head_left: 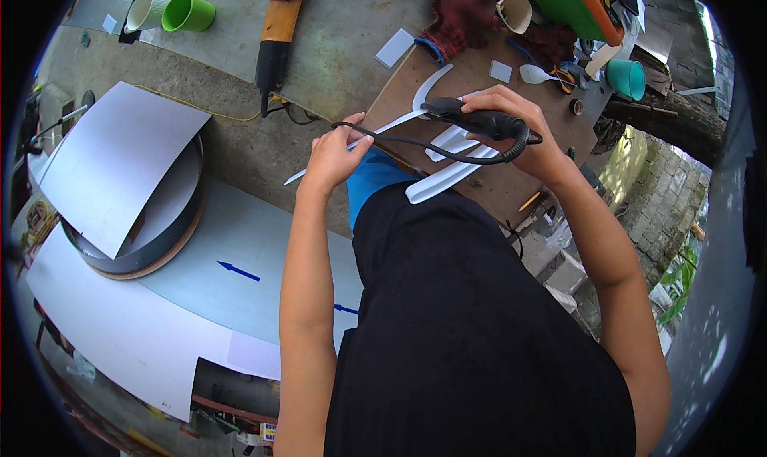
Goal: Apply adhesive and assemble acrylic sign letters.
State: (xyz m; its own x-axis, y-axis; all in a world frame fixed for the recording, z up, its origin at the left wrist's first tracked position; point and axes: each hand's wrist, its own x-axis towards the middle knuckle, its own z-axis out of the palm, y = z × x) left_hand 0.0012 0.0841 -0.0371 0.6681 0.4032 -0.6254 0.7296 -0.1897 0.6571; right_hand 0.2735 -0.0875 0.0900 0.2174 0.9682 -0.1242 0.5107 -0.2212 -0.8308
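Observation:
My right hand (519, 125) is wrapped around a black corded hand tool (471, 121); its exact kind is hard to make out. The tool's black cord (423, 145) loops from its rear and runs left across my left hand. Between the fingers of my left hand (337, 155) is a thin white strip (391, 125). One end of the strip reaches the tool's front, and the other sticks out past my wrist. Beneath the tool lie several white curved pieces (449, 179), and another white arc (431, 85) rests just beyond it on the brown board (399, 89).
An orange-and-black power tool (280, 33) lies on the grey table at the far side. Left of it stands a green cup (188, 12). Red plaid gloves (463, 17), a teal cup (625, 79) and scissors (564, 77) sit far right. A round drum (152, 253) stands left under a white sheet (120, 157).

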